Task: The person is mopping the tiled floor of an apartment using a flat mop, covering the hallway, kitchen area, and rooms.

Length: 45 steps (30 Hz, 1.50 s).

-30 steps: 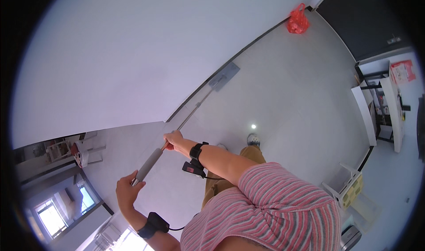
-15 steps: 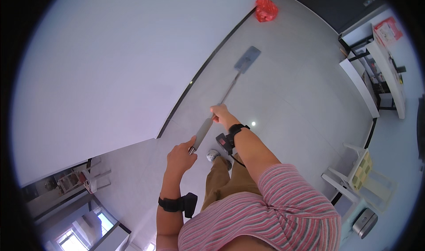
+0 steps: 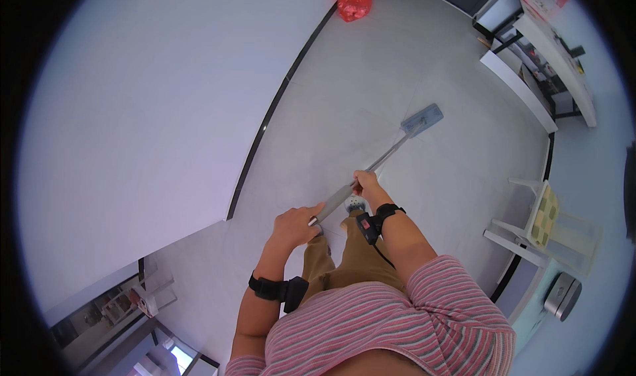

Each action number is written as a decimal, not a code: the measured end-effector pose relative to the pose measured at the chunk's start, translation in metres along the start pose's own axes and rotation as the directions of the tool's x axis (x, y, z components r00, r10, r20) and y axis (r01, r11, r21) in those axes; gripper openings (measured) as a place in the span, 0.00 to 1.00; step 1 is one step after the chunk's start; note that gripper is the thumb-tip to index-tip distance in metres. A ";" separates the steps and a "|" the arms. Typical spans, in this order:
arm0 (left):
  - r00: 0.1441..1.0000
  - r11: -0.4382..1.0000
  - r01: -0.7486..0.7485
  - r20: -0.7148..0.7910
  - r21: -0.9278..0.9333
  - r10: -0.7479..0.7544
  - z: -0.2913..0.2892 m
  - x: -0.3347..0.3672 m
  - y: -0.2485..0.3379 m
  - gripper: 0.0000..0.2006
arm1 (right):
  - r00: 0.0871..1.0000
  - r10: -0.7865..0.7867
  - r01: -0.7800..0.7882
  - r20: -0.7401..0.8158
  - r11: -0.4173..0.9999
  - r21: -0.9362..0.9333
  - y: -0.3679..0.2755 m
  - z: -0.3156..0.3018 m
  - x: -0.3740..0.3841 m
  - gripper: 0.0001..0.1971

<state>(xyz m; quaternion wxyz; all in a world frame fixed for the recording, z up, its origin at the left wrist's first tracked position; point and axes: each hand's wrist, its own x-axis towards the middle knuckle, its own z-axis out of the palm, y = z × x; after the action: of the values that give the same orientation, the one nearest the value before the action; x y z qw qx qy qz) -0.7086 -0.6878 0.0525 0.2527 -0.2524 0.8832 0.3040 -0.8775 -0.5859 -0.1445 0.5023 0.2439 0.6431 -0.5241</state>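
Note:
A flat mop (image 3: 392,148) slants across the floor in front of me, its blue-grey rectangular head (image 3: 422,120) lying on the pale tiles. My left hand (image 3: 294,226) is closed round the top end of the grey padded grip. Lower on the pole, just beyond that grip, my right hand (image 3: 365,181) has its fingers wrapped about the shaft. Black straps with small devices circle both wrists. One patterned shoe (image 3: 356,204) shows below the right hand.
A white wall with a dark skirting runs along the left. By it at the far end sits a red plastic bag (image 3: 353,2). To the right stand a white shelf unit (image 3: 555,51) and a white chair (image 3: 544,215) with a checked cushion. Grey tiled floor (image 3: 331,98) lies between.
The mop head has swept right and nearer across the floor. Both hands have shifted right with the pole, and my view has turned a little.

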 end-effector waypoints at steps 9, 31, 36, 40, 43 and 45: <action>0.973 0.980 0.195 -0.139 0.050 -0.186 -0.009 -0.072 -0.074 0.24 | 0.994 0.019 -0.011 0.111 0.997 -0.073 0.057 0.096 -0.015 0.05; 0.992 0.999 0.051 -0.114 -0.013 -0.052 -0.003 -0.162 -0.100 0.33 | 0.975 -0.113 0.156 0.190 0.961 -0.230 0.102 0.162 -0.080 0.20; 0.999 0.999 -0.043 -0.027 0.017 0.044 0.043 -0.139 -0.032 0.33 | 0.985 -0.140 0.156 0.102 0.973 -0.170 0.099 0.055 -0.080 0.23; 0.990 0.994 -0.056 0.133 0.094 0.043 0.072 -0.123 0.046 0.32 | 0.991 -0.122 0.127 0.057 0.987 -0.099 0.099 -0.048 -0.088 0.20; 0.972 0.988 -0.142 0.199 0.063 0.127 0.105 -0.110 0.089 0.33 | 0.993 -0.091 0.094 -0.077 0.995 0.032 0.110 -0.123 -0.091 0.15; 0.960 0.984 -0.168 0.236 0.068 0.147 0.124 -0.103 0.118 0.33 | 0.989 -0.062 0.081 -0.136 0.988 0.133 0.124 -0.171 -0.089 0.11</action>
<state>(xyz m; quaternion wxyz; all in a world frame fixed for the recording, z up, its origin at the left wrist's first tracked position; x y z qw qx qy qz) -0.6659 -0.4941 0.0769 0.3393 -0.1330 0.8776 0.3114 -0.8064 -0.3688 -0.1271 0.4217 0.2889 0.6450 -0.5680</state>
